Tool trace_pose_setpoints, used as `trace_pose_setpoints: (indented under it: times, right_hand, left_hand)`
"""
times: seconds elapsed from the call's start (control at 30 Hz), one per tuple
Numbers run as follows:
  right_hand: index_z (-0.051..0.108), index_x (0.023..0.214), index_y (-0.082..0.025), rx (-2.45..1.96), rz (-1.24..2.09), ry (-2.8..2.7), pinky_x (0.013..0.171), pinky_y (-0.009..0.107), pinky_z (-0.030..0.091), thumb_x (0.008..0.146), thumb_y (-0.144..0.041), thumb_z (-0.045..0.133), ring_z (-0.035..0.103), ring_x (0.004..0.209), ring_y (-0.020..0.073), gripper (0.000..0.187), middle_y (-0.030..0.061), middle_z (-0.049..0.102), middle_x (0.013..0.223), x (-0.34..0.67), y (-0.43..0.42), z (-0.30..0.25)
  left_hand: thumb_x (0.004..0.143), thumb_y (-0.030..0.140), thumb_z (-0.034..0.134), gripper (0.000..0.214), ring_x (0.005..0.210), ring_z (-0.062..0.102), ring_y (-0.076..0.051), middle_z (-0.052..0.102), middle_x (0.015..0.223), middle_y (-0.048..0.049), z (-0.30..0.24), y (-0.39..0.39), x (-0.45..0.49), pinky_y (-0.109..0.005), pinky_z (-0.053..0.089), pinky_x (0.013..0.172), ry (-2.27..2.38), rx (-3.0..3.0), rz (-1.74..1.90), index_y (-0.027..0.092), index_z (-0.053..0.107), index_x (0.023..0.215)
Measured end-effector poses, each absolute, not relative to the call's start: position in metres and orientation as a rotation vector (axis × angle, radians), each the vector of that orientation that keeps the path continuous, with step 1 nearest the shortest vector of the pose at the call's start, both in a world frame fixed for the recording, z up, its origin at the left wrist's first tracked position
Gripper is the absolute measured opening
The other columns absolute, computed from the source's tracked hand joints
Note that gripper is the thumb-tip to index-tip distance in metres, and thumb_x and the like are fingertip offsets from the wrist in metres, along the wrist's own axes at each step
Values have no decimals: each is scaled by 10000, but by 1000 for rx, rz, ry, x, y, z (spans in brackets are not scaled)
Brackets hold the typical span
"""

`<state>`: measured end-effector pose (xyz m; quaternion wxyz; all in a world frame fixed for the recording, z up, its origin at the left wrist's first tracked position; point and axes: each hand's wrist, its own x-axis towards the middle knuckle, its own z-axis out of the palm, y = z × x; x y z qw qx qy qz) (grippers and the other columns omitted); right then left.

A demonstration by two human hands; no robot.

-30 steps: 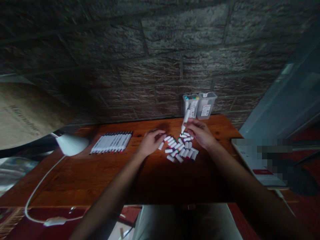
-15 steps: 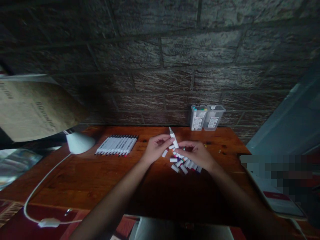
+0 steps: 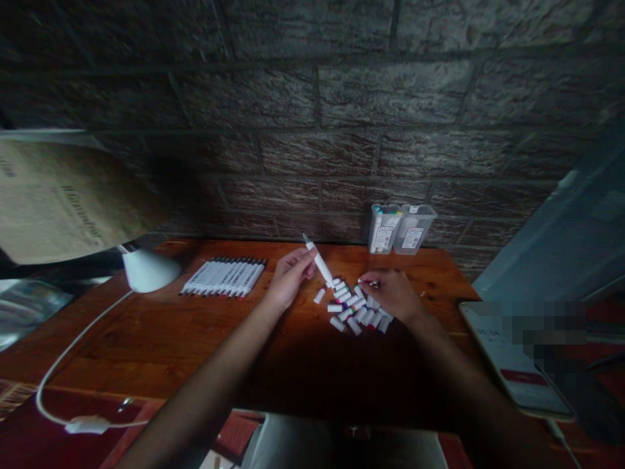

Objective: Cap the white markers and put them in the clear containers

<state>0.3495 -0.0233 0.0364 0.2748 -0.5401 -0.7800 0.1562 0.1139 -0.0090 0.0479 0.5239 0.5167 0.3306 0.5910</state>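
My left hand (image 3: pixel 291 277) is closed around a white marker (image 3: pixel 319 264), which is tilted with its grey tapered tip pointing up and to the left. Its lower end hangs just above a loose pile of white marker caps (image 3: pixel 360 315), some with coloured ends. Over the right side of that pile, my right hand (image 3: pixel 393 293) pinches a small white marker cap (image 3: pixel 361 281), mostly hidden by the fingers. Left of my left hand lies a neat row of white markers (image 3: pixel 224 277) with dark ends.
Two clear plastic boxes stand against the brick wall; the left box (image 3: pixel 383 231) holds some markers, beside the right box (image 3: pixel 414 231). A white-based lamp (image 3: pixel 149 270) with a cord is at left. A tablet (image 3: pixel 512 365) lies at the right table edge.
My hands have moved apart. My left hand has carried the marker left and up, while my right hand has left the marker's lower end and moved to the right side of the pile.
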Motion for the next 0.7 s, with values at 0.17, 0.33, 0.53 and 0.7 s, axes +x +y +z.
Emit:
trace_pose_setpoints:
  times: [0.17,0.33,0.53,0.7]
  right_hand:
    - [786,885,-310,-1621,351,-2106,790,294,507,847,-309,649,731,892,225,142,22,794,949,333,-31,33]
    - [785,863,-314,-1620,396,-2105,759,284,511,837,-317,661,737,872,225,126,21,795,929,333,-32,33]
    - [781,839,-312,-1567,453,-2050,751,279,517,812,-326,683,737,867,219,103,14,796,898,335,-30,29]
    - [769,883,-251,-1412,600,-1897,786,311,521,799,-324,677,730,836,213,144,40,789,917,338,-24,29]
  left_hand:
    - [786,412,744,319,525,418,-66,498,566,37,42,-8,116,-215,315,532,821,1271,1379,139,600,709]
    - [780,439,740,345,520,412,-69,488,559,40,42,-7,116,-224,304,521,827,1270,1385,144,591,683]
    - [767,428,753,327,541,430,-69,514,589,35,44,-9,117,-220,330,537,803,1249,1377,138,616,704]
    - [736,387,786,289,562,452,-64,546,616,23,46,-13,119,-197,335,526,744,1152,1351,129,657,739]
